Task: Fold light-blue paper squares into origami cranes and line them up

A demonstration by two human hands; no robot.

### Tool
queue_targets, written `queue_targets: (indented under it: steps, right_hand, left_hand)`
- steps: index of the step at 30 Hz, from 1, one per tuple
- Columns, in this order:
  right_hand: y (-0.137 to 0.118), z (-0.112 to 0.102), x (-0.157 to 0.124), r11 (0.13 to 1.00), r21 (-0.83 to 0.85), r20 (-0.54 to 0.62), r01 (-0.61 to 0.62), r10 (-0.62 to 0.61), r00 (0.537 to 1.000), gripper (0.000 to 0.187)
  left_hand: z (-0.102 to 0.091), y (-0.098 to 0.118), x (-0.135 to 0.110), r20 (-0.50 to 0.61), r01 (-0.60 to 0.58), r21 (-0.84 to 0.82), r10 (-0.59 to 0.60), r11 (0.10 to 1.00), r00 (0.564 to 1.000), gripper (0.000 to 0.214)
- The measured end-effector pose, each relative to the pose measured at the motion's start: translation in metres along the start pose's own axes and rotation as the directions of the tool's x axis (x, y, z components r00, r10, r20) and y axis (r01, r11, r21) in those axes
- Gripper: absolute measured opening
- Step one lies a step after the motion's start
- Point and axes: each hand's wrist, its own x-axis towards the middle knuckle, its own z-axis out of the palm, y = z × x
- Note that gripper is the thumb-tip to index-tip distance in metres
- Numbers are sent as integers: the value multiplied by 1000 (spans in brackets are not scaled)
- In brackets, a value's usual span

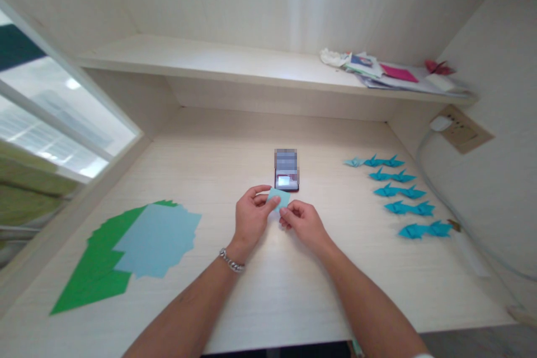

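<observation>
Since left hand [251, 215] and right hand [305, 225] each pinch an opposite edge, paper [279, 198] sits flat between them, just before phone [287, 180]. Cranes [398, 193] ranked at right, sheets [155, 240] at left, within reach.

Paper [279, 199] before phone [287, 177], cranes [398, 193] rt

The one camera rides on my head, looking forward and down along my forearms onto the desk [235, 145]. My left hand [250, 213] and right hand [305, 222] sit close at centre, the shelf [188, 61] farther off ahead.
</observation>
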Motion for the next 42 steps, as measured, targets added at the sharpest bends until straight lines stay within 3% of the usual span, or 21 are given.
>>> queue_targets:
  steps: [2, 6, 12, 15, 18, 27, 35, 42]
  right_hand:
    - [1, -4, 3, 997, 69, -18, -21, 22, 1000, 35]
    - [2, -11, 6, 993, 99, -135, 58, -44, 990, 33]
    - [-1, -13, 6, 993, 110, -80, 41, -32, 996, 29]
    - [1, -12, 7, 996, 2, -128, 94, -93, 987, 24]
    - [4, -12, 8, 987, -90, -189, 130, -145, 971, 23]
    - [2, -10, 7, 990, -76, -333, 115, -134, 933, 28]
    - [0, -9, 6, 990, -97, -348, 105, -132, 928, 29]
    - [1, -9, 6, 991, -77, -344, 110, -130, 930, 29]
  left_hand:
    - [0, 2, -1, 36, 9, -3, -9, 1000, 999, 49]
    - [2, 4, -3, 103, 13, 6, -13, 1000, 995, 47]
    - [3, 4, -7, 192, 11, 70, -24, 997, 981, 45]
    - [5, 4, -10, 246, 7, 127, -39, 992, 968, 42]
    - [8, 3, -11, 251, 11, 127, -42, 992, 967, 38]
    - [13, 1, -11, 278, 159, 86, -177, 984, 944, 44]
    - [10, 1, -7, 285, 124, 56, -134, 991, 949, 32]
    - [8, -1, -4, 258, 90, 18, -92, 996, 962, 36]
